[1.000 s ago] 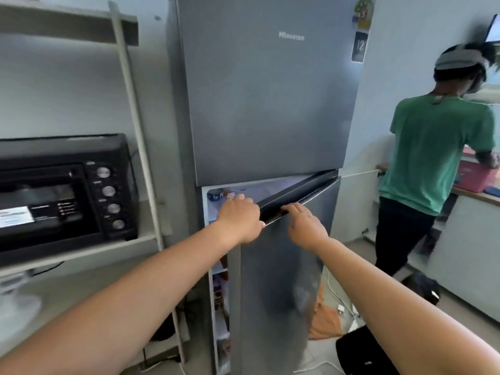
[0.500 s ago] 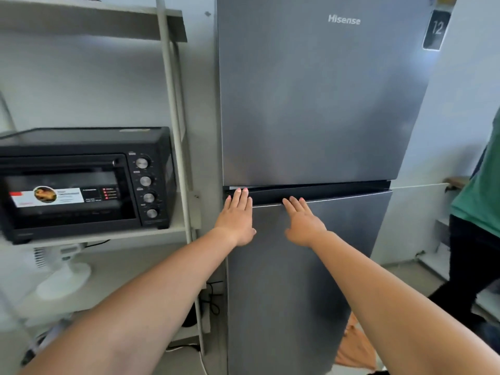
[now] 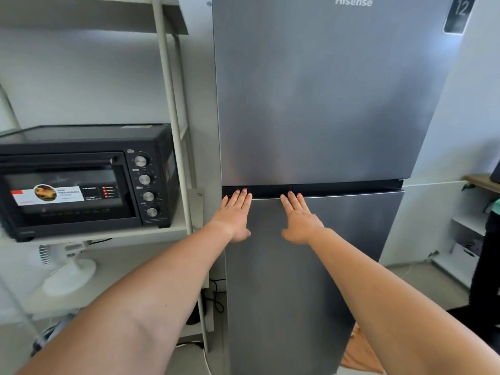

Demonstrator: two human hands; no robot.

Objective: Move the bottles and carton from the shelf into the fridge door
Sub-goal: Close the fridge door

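A tall grey fridge (image 3: 319, 104) fills the middle of the view, with both doors closed. Its lower door (image 3: 311, 280) meets the upper one at a dark handle groove. My left hand (image 3: 234, 212) lies flat on the lower door's top left corner, fingers spread and tips at the groove. My right hand (image 3: 299, 215) lies flat beside it, a little to the right, fingers also reaching the groove. Neither hand holds anything. No bottles or carton are visible; the fridge's inside is hidden.
A white shelf unit (image 3: 173, 131) stands left of the fridge with a black toaster oven (image 3: 86, 182) on it. A white fan (image 3: 67, 269) sits on the shelf below. Cables hang by the fridge's lower left. A person's dark leg (image 3: 487, 266) shows at the right edge.
One second ago the lower door stood ajar with both hands on its top edge. It swung shut, and both hands now rest flat against it.
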